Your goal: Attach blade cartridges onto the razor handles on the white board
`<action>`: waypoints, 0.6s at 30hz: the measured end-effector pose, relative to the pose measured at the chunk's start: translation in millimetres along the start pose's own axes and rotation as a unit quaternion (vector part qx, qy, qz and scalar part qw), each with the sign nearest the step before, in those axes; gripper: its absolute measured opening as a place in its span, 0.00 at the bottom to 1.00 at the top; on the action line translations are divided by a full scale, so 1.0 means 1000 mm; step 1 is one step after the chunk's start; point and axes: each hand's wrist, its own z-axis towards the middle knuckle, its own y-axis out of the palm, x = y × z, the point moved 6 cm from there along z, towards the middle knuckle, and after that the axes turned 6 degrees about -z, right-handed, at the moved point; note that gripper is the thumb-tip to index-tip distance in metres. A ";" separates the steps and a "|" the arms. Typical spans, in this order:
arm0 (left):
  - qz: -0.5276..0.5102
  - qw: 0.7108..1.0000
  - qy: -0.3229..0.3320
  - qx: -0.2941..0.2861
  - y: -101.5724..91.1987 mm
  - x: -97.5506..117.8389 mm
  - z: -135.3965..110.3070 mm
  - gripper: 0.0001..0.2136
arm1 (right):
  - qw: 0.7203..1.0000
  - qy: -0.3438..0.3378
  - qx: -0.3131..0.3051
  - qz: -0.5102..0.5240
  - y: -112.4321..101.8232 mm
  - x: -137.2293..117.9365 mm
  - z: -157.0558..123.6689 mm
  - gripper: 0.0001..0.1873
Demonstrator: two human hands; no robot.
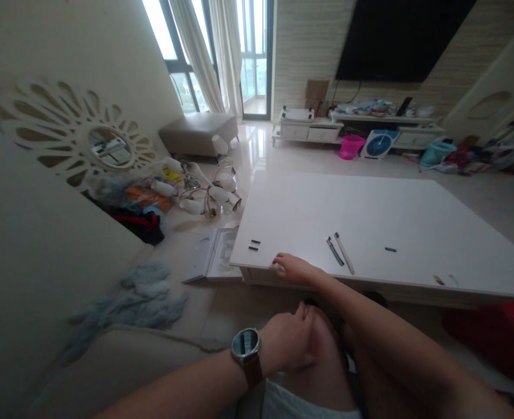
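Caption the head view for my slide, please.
Right hand at the near edge of a white table, left hand on a bare leg, two slim objects lying on top.

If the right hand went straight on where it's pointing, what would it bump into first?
Probably the two small dark strips on the white table: the right hand, at the table's edge, points roughly their way. Its height is hard to judge, so it might miss them.

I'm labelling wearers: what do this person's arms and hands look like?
The left hand and right hand are ungloved, with no sleeves showing. The left wears a watch with a round silver-coloured case, dark face and brown strap.
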 end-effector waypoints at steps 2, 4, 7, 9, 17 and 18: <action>-0.003 1.000 0.003 -0.005 0.001 -0.001 0.001 0.39 | 1.000 -0.014 0.006 -0.005 0.009 -0.004 0.022 0.22; -0.008 1.000 -0.002 -0.009 0.003 -0.004 0.002 0.38 | 1.000 -0.026 0.012 -0.010 0.016 -0.006 0.040 0.25; -0.005 1.000 -0.013 -0.004 0.004 -0.007 0.002 0.36 | 0.999 -0.034 0.019 -0.016 0.023 -0.007 0.059 0.29; 0.002 1.000 -0.017 -0.003 0.004 -0.007 0.001 0.37 | 0.999 -0.040 0.025 -0.028 0.023 -0.008 0.066 0.30; 0.022 1.000 -0.020 0.008 0.003 -0.007 -0.004 0.33 | 0.997 0.004 0.044 -0.065 0.017 0.007 0.057 0.15; 0.027 0.999 -0.021 0.005 0.002 -0.006 -0.005 0.33 | 0.997 0.011 0.045 -0.066 0.017 0.011 0.053 0.15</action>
